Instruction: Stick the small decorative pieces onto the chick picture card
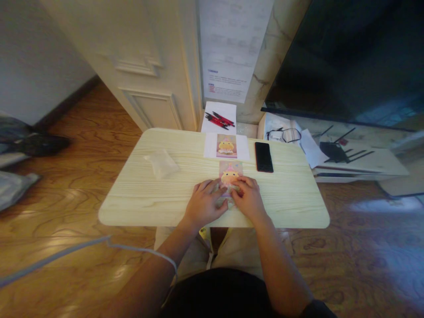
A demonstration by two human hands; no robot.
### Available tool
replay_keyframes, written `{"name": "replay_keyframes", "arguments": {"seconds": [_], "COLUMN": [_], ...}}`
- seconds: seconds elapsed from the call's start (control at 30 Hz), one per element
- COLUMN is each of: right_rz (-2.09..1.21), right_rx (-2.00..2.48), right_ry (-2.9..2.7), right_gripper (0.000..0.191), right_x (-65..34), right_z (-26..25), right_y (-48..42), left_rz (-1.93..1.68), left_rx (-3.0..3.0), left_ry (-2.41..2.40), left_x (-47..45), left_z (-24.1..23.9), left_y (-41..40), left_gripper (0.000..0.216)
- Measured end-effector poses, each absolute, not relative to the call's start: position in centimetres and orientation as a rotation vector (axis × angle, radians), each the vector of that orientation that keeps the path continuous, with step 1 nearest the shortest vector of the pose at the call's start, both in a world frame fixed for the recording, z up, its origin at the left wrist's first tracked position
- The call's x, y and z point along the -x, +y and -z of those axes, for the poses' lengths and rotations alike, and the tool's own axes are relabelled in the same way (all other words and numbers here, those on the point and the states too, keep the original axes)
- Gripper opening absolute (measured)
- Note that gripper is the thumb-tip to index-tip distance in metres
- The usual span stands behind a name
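Counting from my remote seat, I get two hands at one bench (291, 198), both on a single cartoon picture card (231, 166) at its middle, the card's lower end near the front edge. The left hand (206, 204) lies along the card's left side with its fingers reaching over it and the thumb set apart; the right hand (249, 197) bends its fingers and thumb over the right side. I cannot tell whether either pinches anything. Just beyond the card lies one white sheet (210, 145) printed with a yellow figure. I count one black smartphone (264, 157) right of that sheet, near the far edge, and one translucent plastic bag (162, 164) to the left. Past the far edge, several red-and-black pens (220, 120) overlap on white paper (212, 108), too tangled for me to number. From the right hand, open wood-grain surface runs to the rounded right corner; more lies left of the left hand, below the bag.
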State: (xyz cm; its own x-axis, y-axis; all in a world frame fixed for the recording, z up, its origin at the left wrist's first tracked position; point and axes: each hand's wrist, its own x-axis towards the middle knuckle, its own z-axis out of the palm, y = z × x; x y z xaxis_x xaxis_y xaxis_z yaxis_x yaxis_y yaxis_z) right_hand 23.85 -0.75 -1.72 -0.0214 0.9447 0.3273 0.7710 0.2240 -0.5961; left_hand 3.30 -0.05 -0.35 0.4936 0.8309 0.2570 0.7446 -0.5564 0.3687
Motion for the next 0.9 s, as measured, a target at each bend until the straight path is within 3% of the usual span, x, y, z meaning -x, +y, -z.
{"name": "replay_keyframes", "arguments": {"seconds": [0.6, 0.9], "right_rz": [-0.355, -0.349], "right_rx": [1.536, 1.539], "right_ry": [-1.730, -1.772], "right_gripper": [0.027, 0.029], "right_x": [-24.01, -23.88], "right_z": [1.59, 1.58], "right_y": [-1.12, -1.12], "left_rz": [-0.737, -0.684], "left_rx": [-2.441, -2.453], "left_ry": [1.355, 1.354], "left_x": [-3.21, -3.33], "left_z": [0.07, -0.04], "left_y": [-0.09, -0.18], "left_gripper": [0.026, 0.034]}}
